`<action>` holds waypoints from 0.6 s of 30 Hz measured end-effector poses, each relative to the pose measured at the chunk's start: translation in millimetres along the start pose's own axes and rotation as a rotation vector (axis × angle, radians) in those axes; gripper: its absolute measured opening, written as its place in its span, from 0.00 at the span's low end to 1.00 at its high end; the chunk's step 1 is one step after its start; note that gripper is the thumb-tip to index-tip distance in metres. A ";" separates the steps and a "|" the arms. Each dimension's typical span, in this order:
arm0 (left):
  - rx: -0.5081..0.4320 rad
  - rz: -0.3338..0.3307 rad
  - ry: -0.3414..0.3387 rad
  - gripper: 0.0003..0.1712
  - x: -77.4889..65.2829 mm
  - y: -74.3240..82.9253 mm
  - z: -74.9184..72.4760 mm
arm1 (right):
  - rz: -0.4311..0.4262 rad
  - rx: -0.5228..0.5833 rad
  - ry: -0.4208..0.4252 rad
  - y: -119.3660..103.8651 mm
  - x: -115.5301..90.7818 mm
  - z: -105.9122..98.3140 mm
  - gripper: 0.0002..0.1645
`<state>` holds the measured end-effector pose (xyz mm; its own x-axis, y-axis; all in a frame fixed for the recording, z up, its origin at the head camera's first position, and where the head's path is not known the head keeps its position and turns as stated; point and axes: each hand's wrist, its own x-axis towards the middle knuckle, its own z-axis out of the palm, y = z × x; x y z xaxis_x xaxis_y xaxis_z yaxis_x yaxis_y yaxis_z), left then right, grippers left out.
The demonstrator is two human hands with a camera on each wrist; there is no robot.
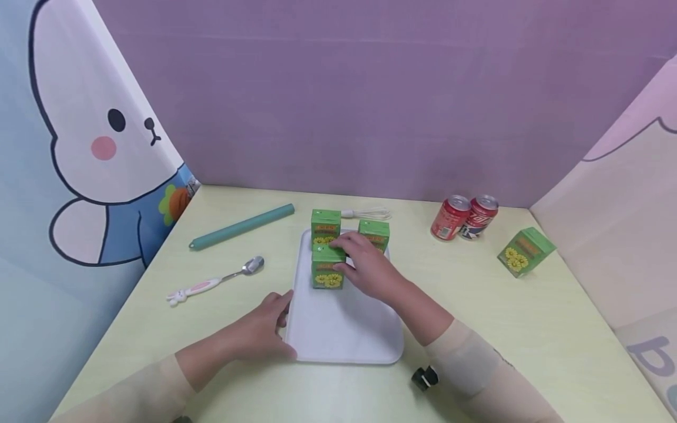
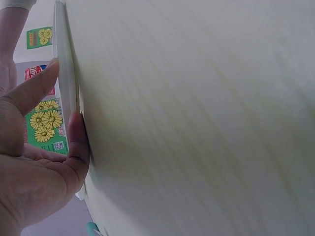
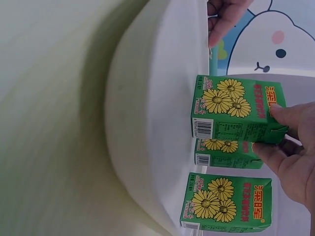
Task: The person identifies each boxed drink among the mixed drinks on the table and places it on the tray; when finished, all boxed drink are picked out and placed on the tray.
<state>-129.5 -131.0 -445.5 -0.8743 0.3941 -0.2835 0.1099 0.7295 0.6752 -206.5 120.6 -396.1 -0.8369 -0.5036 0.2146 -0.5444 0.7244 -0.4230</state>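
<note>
Between the thumb and fingers of my right hand [image 1: 370, 267] is the top of a green drink carton [image 1: 328, 274] with yellow flowers. The carton stands upright over the left part of a white tray [image 1: 344, 335]. Behind it on the tray are a second carton [image 1: 325, 218] at the left and a third carton [image 1: 374, 229] at the right, partly covered by the hand. My left hand [image 1: 262, 329] holds the tray's left edge near the front corner. In the left wrist view its thumb [image 2: 42, 83] lies against the rim, with a finger curled at the edge.
Left of the tray lie a teal rod [image 1: 242, 227] and a spoon [image 1: 217, 282] with a rabbit handle. A whisk [image 1: 367, 214] lies behind the tray. Two red cans [image 1: 451, 217] stand at the back right, and another green carton [image 1: 526, 251] sits near the right edge.
</note>
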 end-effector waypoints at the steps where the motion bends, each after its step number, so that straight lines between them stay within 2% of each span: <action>1: -0.001 0.000 0.000 0.70 0.0 -0.1 -0.1 | -0.001 -0.002 0.001 -0.2 0.3 0.2 0.25; 11: -0.002 0.011 0.006 0.70 0.8 -4.6 1.3 | -0.021 -0.018 -0.016 0.1 -2.1 -1.7 0.27; 15: 0.004 0.009 0.011 0.70 2.3 -5.7 2.8 | -0.033 -0.023 -0.032 5.0 -4.6 -10.9 0.30; 18: 0.010 0.005 0.015 0.70 2.6 -5.9 3.0 | -0.034 -0.031 -0.001 10.9 -7.1 -24.1 0.32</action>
<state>-131.0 -132.6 -452.3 -0.8805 0.3894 -0.2704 0.1186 0.7331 0.6697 -207.8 143.4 -381.0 -0.8176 -0.5291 0.2274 -0.5744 0.7209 -0.3878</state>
